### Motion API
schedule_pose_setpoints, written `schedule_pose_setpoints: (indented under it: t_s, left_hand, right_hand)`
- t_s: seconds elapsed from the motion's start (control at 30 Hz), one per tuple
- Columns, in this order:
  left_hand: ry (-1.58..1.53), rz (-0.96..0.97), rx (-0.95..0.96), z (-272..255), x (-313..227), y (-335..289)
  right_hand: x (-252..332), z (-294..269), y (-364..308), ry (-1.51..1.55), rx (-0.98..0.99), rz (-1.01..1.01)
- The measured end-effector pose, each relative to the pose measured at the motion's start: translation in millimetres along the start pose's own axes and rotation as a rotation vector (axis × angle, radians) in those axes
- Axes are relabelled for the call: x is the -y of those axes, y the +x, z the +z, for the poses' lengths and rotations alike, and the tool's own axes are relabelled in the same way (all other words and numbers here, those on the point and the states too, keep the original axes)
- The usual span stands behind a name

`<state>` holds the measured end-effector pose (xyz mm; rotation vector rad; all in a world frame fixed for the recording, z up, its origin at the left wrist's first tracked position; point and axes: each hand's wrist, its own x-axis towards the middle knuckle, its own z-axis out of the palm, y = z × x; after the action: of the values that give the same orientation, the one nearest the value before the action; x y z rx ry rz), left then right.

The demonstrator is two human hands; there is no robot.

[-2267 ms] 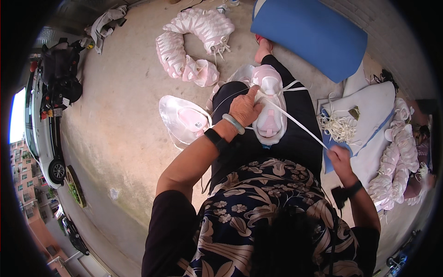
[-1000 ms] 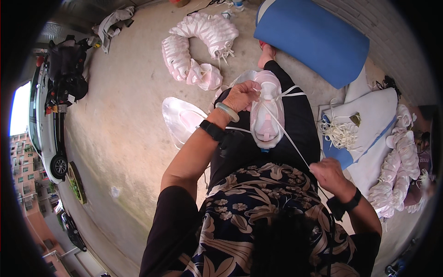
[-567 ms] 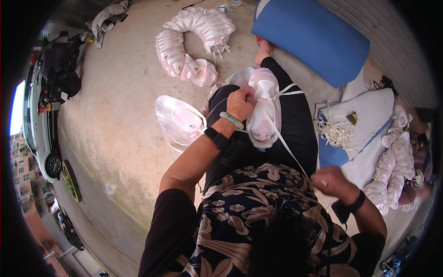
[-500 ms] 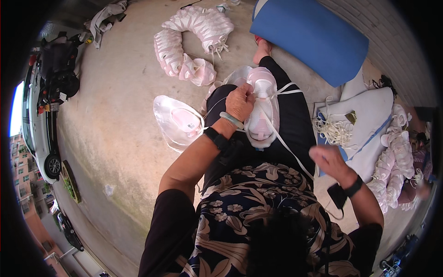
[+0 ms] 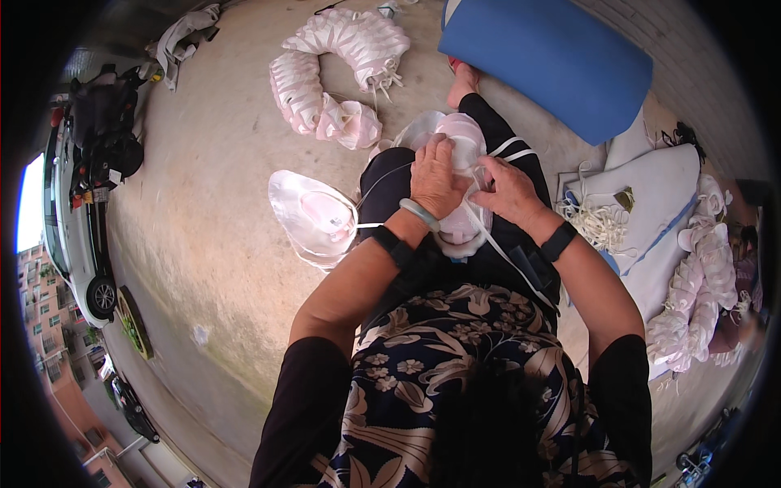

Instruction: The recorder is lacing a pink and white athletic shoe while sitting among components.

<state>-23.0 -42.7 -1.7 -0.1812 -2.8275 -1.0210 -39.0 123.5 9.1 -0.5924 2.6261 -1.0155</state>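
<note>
A pink and white shoe upper (image 5: 461, 128) lies across my lap, its mesh middle partly covered by my hands. My left hand (image 5: 438, 177) rests on its left side with fingers curled against it. At the right edge of the upper, my right hand (image 5: 516, 193) pinches a white shoelace (image 5: 495, 244), which trails down toward my waist; another stretch loops over my thigh. A second upper (image 5: 305, 210) hangs beside my left knee, joined by a lace. Part of another pale upper shows beyond my knee.
A curved string of stacked pink and white uppers (image 5: 342, 45) lies on the concrete floor ahead. To the right are a blue rolled mat (image 5: 545, 65), a tangle of white laces (image 5: 598, 229) on a white sheet (image 5: 651, 183), and more bundled uppers (image 5: 691, 285).
My right hand has swung in from the right to the upper and now pinches the lace there. My left hand has shifted slightly right and lies flatter over the upper.
</note>
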Motion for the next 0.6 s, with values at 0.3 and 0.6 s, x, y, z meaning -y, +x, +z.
schedule_pose_setpoints:
  t_s: [0.3,0.6]
  left_hand:
    - [0.114,0.115,-0.065,6.1,-16.0,-3.5]
    - [0.349,0.402,0.037,13.0,-21.2,-0.5]
  right_hand:
    - [-4.8,-4.5,-9.6,-0.042,-0.062,0.004]
    - [-17.4,-4.3,-7.9,0.025,-0.092,-0.098]
